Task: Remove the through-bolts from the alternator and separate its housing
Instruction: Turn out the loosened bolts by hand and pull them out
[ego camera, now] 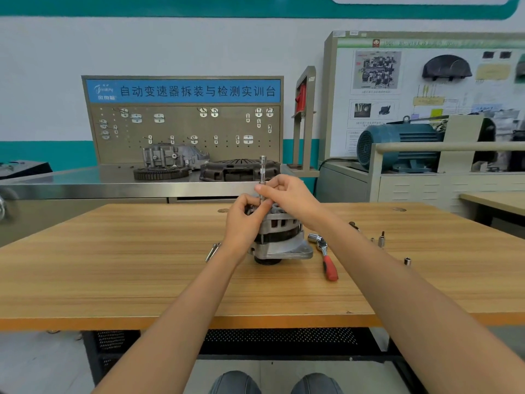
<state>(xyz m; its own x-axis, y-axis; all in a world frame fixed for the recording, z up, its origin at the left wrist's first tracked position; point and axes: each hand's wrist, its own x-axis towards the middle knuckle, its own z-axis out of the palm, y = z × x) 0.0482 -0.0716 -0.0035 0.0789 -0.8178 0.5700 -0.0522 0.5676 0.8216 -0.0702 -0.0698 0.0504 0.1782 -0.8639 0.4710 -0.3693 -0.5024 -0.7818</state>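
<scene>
We start at the left of the wooden desk (113,251), where a small metal tool (212,251), perhaps a loose bolt or bit, lies just beside our left wrist, set aside within easy reach. Our left hand (244,220) comes in over the alternator (279,237), which stands on end near the middle of the desk, toward the far edge, pulley down so that the bolt heads face up at us. The left fingers (257,207) are curled and seem to pinch the lower part of the extension bar (262,177), which rises upright out of the top of the housing; we judge they steady the bar on a through-bolt head, though the contact point itself is hidden behind the hands. Our right hand (287,194) meets it from the other side, fingers curled round the same bar a little higher, probably to spin it by hand, which would suit a bolt already cracked loose. That would also explain why the red-handled ratchet (326,257) lies idle on the desk just right of the alternator, a socket (314,238) on its head. Further right, toward the right edge, a few small sockets and bits (380,240) stand apart from one another, one lone socket (407,261) nearer to us. The housing halves look joined, so separation is not yet done.
</scene>
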